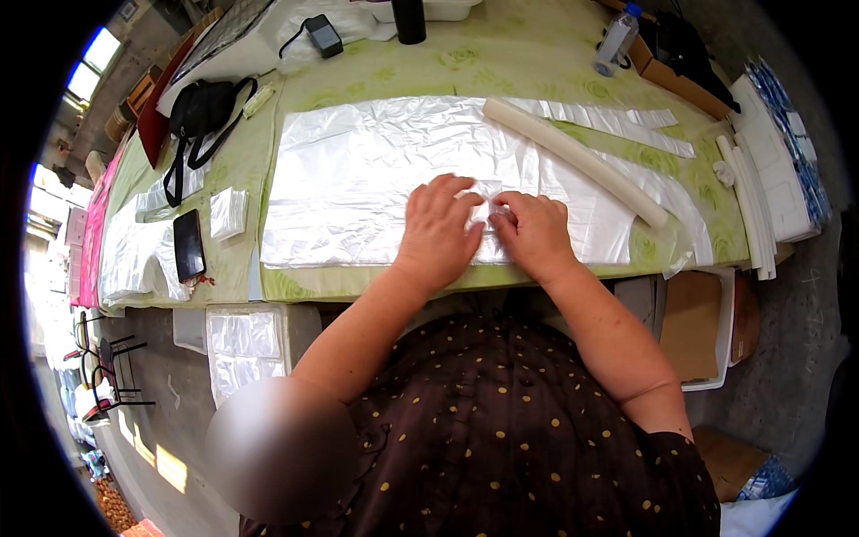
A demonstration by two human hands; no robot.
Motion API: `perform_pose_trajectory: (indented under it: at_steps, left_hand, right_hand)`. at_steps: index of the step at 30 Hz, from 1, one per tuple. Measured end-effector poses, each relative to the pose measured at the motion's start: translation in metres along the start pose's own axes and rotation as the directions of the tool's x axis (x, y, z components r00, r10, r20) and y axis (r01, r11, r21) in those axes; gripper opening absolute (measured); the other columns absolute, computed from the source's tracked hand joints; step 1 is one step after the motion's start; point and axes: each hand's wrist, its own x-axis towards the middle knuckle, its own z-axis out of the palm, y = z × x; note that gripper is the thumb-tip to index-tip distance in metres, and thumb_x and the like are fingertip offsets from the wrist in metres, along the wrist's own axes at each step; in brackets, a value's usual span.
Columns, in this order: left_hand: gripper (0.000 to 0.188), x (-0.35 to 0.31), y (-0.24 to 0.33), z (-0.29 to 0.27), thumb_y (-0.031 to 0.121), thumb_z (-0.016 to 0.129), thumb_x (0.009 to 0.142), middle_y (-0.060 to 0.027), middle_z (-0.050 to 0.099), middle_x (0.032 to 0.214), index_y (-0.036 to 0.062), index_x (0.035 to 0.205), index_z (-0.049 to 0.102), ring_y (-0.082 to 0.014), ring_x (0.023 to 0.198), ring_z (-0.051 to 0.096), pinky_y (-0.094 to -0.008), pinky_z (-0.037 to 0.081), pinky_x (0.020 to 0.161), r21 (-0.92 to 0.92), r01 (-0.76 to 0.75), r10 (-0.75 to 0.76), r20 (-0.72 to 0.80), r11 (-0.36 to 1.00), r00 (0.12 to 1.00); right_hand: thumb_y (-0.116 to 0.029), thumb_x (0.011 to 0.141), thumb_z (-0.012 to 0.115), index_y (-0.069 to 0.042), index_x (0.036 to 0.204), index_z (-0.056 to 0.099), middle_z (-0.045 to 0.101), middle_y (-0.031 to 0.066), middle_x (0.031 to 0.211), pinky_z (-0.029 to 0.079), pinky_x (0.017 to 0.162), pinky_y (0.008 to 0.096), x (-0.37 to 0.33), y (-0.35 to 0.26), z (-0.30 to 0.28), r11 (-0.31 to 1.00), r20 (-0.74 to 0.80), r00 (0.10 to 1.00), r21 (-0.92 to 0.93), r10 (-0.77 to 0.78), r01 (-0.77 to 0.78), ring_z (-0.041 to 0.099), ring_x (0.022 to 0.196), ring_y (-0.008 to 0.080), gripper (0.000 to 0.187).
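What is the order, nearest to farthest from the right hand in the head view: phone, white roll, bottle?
1. White roll: just beyond the right hand, across the plastic sheeting.
2. Bottle: far side, rightward.
3. Phone: over to the left.

Left hand (438,228) fingertips slightly blurred; right hand's (537,237) grip on film (344,179) unclear; black cylinder (409,21) cut off at top.

The person wears a dark brown, short-sleeved top (465,421) scattered with small yellow dots.
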Motion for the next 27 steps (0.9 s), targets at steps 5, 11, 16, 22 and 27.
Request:
perform_pose_trajectory:
  at_steps: [5, 11, 16, 22, 27]
  left_hand:
    - [0.075, -0.005, 0.007, 0.012, 0.053, 0.049, 0.1, -0.0154, 0.031, 0.166, 0.0062, 0.157, 0.037, -0.0343, 0.156, 0.023, -0.0623, 0.015, 0.123, 0.189, 0.071, -0.146, 0.422, 0.979, 0.895]
    - [0.08, 0.001, 0.005, 0.014, 0.057, 0.054, 0.096, -0.0164, 0.033, 0.165, 0.0061, 0.156, 0.04, -0.0355, 0.155, 0.025, -0.0625, 0.016, 0.122, 0.224, 0.064, -0.155, 0.416, 0.973, 0.896]
    - [0.069, -0.007, 0.014, -0.006, 0.039, 0.067, 0.093, -0.0171, 0.043, 0.158, 0.0058, 0.15, 0.047, -0.0376, 0.148, 0.035, -0.0591, 0.025, 0.12, 0.03, 0.014, -0.021, 0.235, 0.999, 0.972]
    - [0.038, -0.079, 0.049, -0.033, 0.01, 0.072, 0.095, -0.0106, 0.068, 0.121, 0.0039, 0.131, 0.061, -0.0226, 0.111, 0.066, -0.0365, 0.051, 0.1, -0.664, 0.445, -0.181, 0.429, 0.601, 0.885]
    - [0.049, -0.114, 0.041, -0.023, 0.037, 0.054, 0.108, -0.0111, 0.058, 0.138, 0.0041, 0.143, 0.047, -0.021, 0.124, 0.058, -0.0379, 0.049, 0.104, -0.428, 0.864, -0.284, 0.891, -0.264, 0.354]
  right_hand:
    - [-0.03, 0.092, 0.066, -0.016, 0.114, 0.07, 0.073, 0.0033, 0.092, 0.04, 0.09, 0.0458, 0.002, 0.001, 0.002, 0.999, -0.006, 1.0, 0.036, 0.019, -0.018, 0.064, 0.092, 0.0284, 0.027]
    - [-0.034, 0.088, 0.068, -0.016, 0.119, 0.07, 0.074, 0.0061, 0.094, 0.042, 0.091, 0.0463, 0.003, 0.002, 0.002, 1.0, 0.003, 1.0, -0.014, -0.005, 0.005, 0.066, 0.093, 0.0297, 0.036]
    - [-0.041, 0.087, 0.07, -0.013, 0.127, 0.067, 0.075, 0.0091, 0.103, 0.043, 0.093, 0.0468, 0.015, -0.005, -0.015, 0.991, 0.222, 0.966, -0.015, 0.135, -0.135, 0.068, 0.101, 0.0312, 0.049]
    - [-0.047, 0.089, 0.066, -0.013, 0.143, 0.056, 0.075, 0.0134, 0.106, 0.045, 0.094, 0.05, 0.028, -0.02, -0.026, 0.98, 0.293, 0.937, -0.11, 0.189, -0.163, 0.068, 0.105, 0.0316, 0.064]
    - [-0.045, 0.088, 0.066, -0.016, 0.139, 0.06, 0.073, 0.0146, 0.109, 0.046, 0.093, 0.0513, 0.021, -0.022, -0.022, 0.979, 0.377, 0.922, -0.205, 0.089, -0.011, 0.068, 0.106, 0.0332, 0.059]
